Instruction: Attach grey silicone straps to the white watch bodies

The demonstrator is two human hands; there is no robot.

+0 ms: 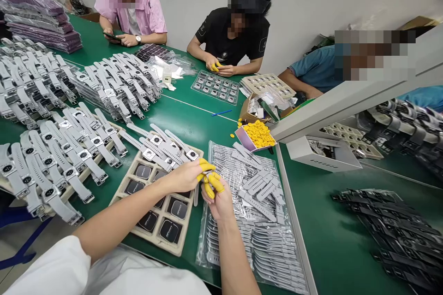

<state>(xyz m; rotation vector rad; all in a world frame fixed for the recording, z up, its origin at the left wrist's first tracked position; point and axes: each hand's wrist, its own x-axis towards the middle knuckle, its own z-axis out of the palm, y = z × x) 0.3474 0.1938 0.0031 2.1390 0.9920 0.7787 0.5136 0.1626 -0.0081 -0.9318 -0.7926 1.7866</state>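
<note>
My left hand (pixel 188 175) and my right hand (pixel 221 200) meet over the table, yellow finger cots on their fingertips. Both are closed in a pinch on a small grey piece, which looks like part of a watch strap (pixel 208 174); the fingers cover most of it. A light grey strap end (pixel 196 196) shows just below my left hand. Under my left forearm lies a beige tray (pixel 175 249) with dark square watch faces in its compartments and several grey-strapped watches (pixel 155 140) across its far end. Beside my right hand, grey straps (pixel 261 184) lie loose on a clear plastic bag (pixel 204 249) full of straps.
Stacked trays of grey watches (pixel 48 161) fill the left side. Yellow finger cots heap in a box (pixel 239 134) ahead. A metal post (pixel 311 106) rises at the right, with black straps (pixel 391 230) beyond it. Three people sit across the green table (pixel 187 120).
</note>
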